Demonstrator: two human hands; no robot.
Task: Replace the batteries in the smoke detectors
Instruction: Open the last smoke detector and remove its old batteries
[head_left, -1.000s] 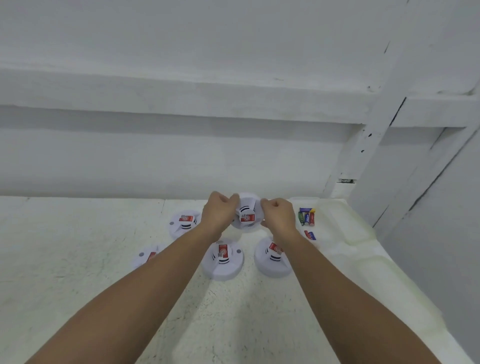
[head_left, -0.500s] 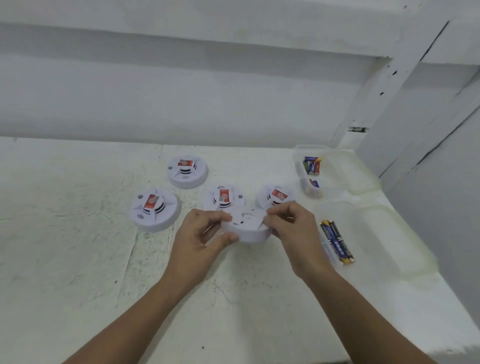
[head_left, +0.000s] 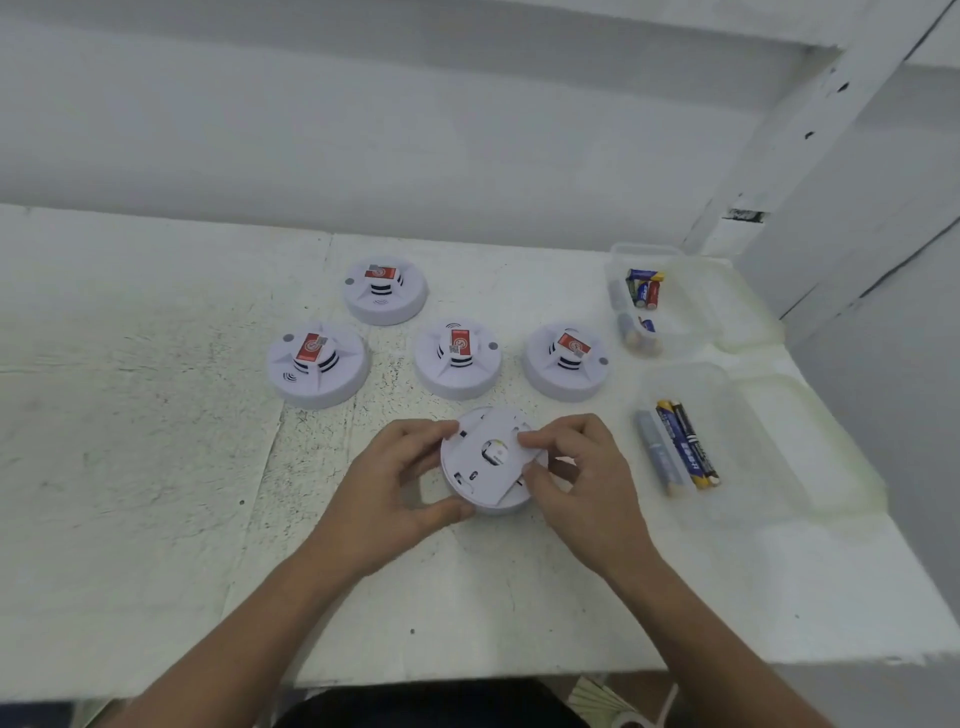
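Head view, looking down on the scuffed white table (head_left: 156, 467), and both hands are busy at the centre. The left hand (head_left: 400, 486) curls round the left rim of a white smoke detector (head_left: 467, 467), thumb at the near edge, fingers over the far edge. That smoke detector is turned underside up, low over the table and just in front of the others; whether it rests on the surface or is lifted clear, I cannot tell. The right hand (head_left: 584, 483) pinches the flat white cover (head_left: 511, 470) on its back, fingertips on top and thumb at the cover's right edge, and the cover sits skewed across the round body. Behind, four more sit face up with red labels: the back detector (head_left: 385, 290), then a row of three, the left detector (head_left: 317, 364), the middle detector (head_left: 458, 357) and the right detector (head_left: 566, 359). Off to the right are two clear plastic tubs: the near tub (head_left: 748, 415) holds long batteries (head_left: 685, 447) lying side by side, and the far tub (head_left: 696, 296) holds a cluster of small batteries (head_left: 644, 288).
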